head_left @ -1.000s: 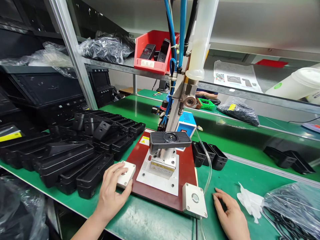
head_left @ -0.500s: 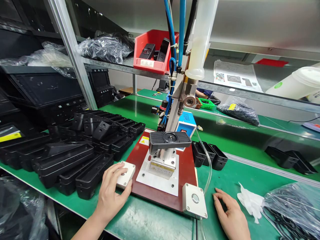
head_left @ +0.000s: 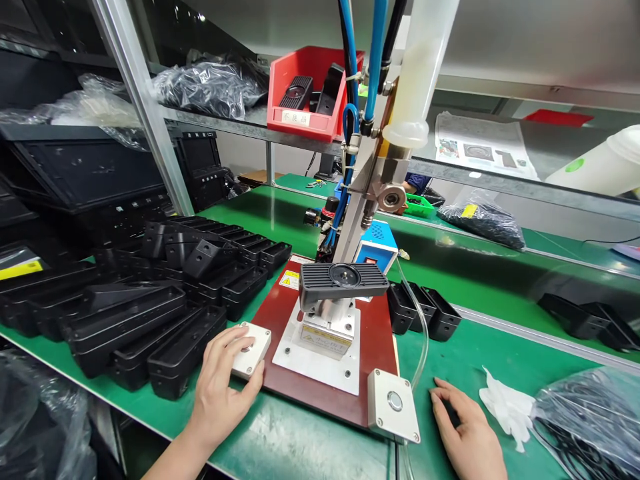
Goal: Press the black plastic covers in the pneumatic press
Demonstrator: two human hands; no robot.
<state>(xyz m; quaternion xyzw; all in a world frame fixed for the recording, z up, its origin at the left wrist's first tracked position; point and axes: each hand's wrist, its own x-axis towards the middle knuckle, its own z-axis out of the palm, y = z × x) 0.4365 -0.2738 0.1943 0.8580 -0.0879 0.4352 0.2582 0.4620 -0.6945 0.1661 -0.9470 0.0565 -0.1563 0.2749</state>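
Note:
My left hand [head_left: 223, 377] lies over a white button box [head_left: 251, 353] on the left front of a red-brown base board [head_left: 295, 393]. Its fingers cover the button and its thumb is along the near side. Resting on the green table, my right hand [head_left: 467, 427] is loosely curved with nothing visible in it. A second white button box [head_left: 394, 407] stands just left of it, its round silver button uncovered. Between the hands, a black ribbed housing [head_left: 345, 280] with a round recess sits on a metal fixture [head_left: 327, 333], below and in front of the machine's nozzle [head_left: 367, 219].
Several black housings [head_left: 125, 327] crowd the left side; others [head_left: 440, 313] stand behind the right button box. Crumpled white tissue [head_left: 507, 407] and a plastic bag of black rings [head_left: 595, 420] lie at right. A clear hose [head_left: 424, 333] runs down there. A red bin [head_left: 307, 87] sits on the shelf.
The view has shifted slightly, so the machine and right-hand items appear a little farther right. Both hands keep their places, and the housing stays on the fixture.

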